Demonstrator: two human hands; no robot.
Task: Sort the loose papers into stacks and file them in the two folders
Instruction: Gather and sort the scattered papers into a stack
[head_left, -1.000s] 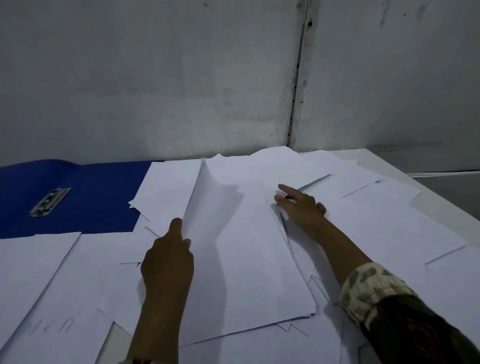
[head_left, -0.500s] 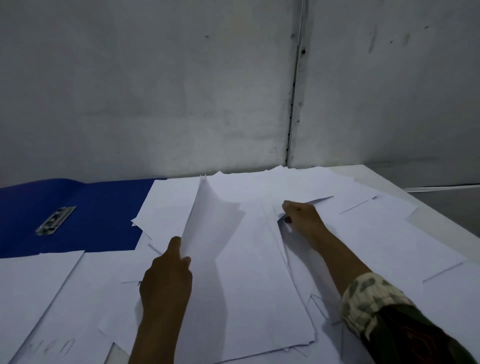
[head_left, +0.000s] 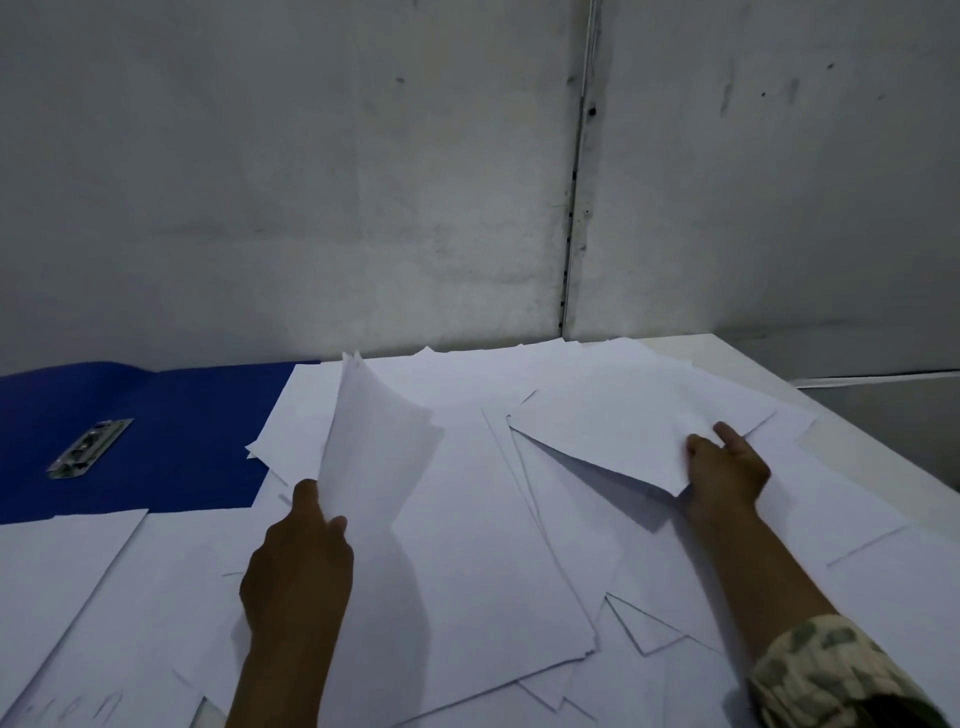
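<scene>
Backdrop: grey wall (head_left: 322, 197) behind my white table (head_left: 852, 415).
Papers: loose white sheets (head_left: 467, 545) cover most of the table.
Left hand (head_left: 296, 566): I see it gripping a curled-up sheaf (head_left: 374, 447).
Right hand (head_left: 727, 473): it pinches a lifted sheet (head_left: 623, 426) by its near corner.
Folder: blue folder (head_left: 166, 441) lies open far left, metal clip (head_left: 88, 448) showing.

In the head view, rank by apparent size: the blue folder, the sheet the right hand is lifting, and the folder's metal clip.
1. blue folder, though papers cover part of it
2. lifted sheet in the right hand
3. metal clip, clearly smallest
</scene>
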